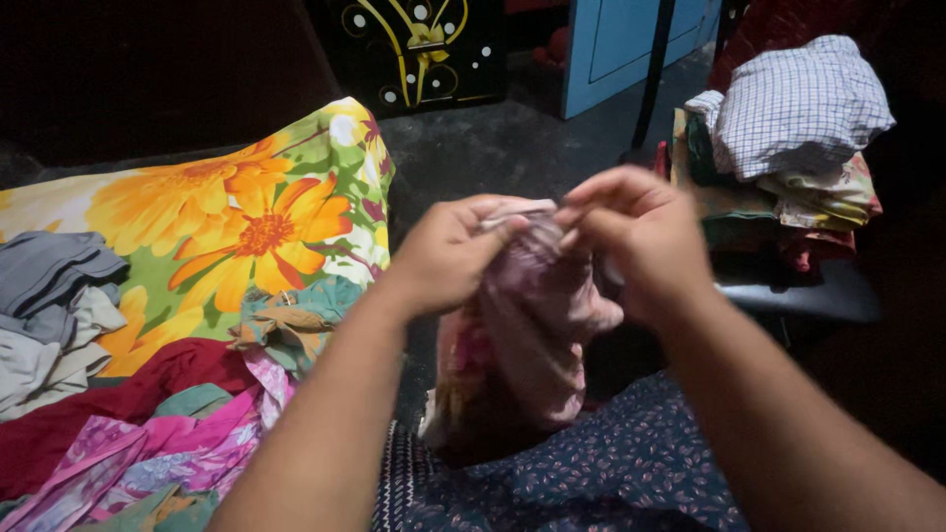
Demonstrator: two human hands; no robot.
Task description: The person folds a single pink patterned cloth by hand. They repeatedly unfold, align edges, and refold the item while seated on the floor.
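Both the left hand (448, 256) and the right hand (636, 236) pinched the top edge of a pink floral cloth (527, 345), which hung over the person's lap. Loose clothes (148, 433) lay at the floral bedsheet's (236, 217) near edge.

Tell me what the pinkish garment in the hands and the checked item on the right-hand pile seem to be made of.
The pinkish garment looks like thin, soft woven cloth, matte: it bunches and hangs limp from the left hand and right hand. The checked item appears to be light woven fabric, probably cotton, with a fine grid pattern and crisp folds; the fibre cannot be confirmed.
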